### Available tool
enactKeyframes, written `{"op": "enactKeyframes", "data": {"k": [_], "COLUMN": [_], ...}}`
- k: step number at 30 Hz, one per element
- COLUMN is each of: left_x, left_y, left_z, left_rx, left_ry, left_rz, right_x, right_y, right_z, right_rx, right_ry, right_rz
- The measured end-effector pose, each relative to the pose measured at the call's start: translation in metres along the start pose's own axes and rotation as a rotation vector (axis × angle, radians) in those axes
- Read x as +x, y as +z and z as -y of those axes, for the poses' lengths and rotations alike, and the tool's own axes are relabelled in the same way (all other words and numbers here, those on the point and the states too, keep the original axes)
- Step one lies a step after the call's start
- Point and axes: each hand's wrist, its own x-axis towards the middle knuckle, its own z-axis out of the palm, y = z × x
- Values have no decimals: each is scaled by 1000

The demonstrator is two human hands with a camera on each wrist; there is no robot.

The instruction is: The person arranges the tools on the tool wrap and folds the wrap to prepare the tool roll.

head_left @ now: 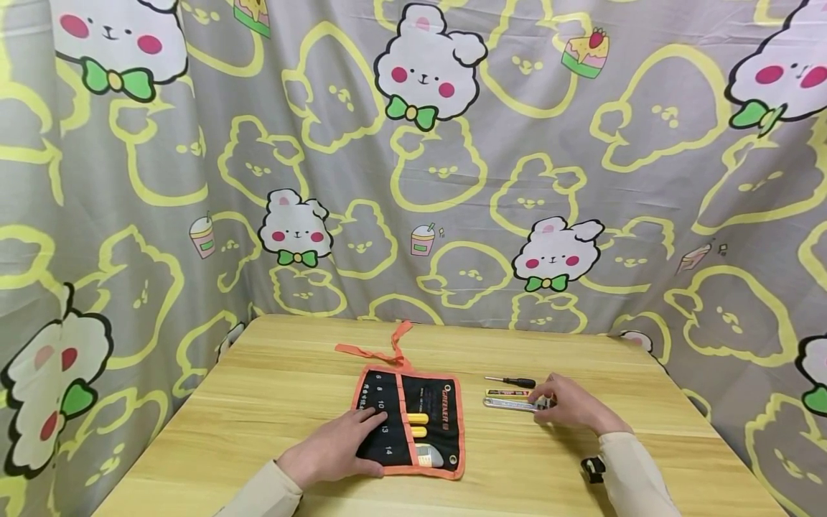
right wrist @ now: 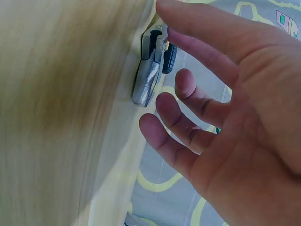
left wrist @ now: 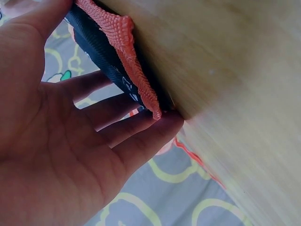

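Observation:
A black tool pouch with orange edging lies unfolded on the table. Two yellow handles and a grey-ended tool show in its pockets. My left hand rests on its numbered left flap with extended fingers; the left wrist view shows the fingers along the orange edge. Over to the right, my right hand is at the near end of a silver metal tool with a notched head, like a wrench. Its fingers are spread and loosely bent; whether the fingertips touch the tool is unclear.
Beyond the silver tool lie a flat yellow-labelled item and a black-handled screwdriver. Orange ties stretch from the pouch toward the back of the wooden table. A patterned curtain surrounds the table's far side.

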Motion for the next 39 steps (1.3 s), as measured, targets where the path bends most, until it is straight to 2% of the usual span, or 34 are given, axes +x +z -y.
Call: {"op": "enactKeyframes", "data": {"k": [7,25,32,39], "left_x": [0,0,0,1], "left_y": [1,1,1,1], "left_z": [0,1,1,1], "left_rx": [11,19,16,18], "left_ry": [5,11,4,5], "left_rz": [-9,-16,-9,-13], "right_x": [-2,-3,-3,-3], "right_y": [0,-8,-9,-10], "right_z": [-4,2,4,9], "right_rx": [-14,15,8,36], "right_ry": [54,99,71,55], "right_rz": [19,81,93,161]}}
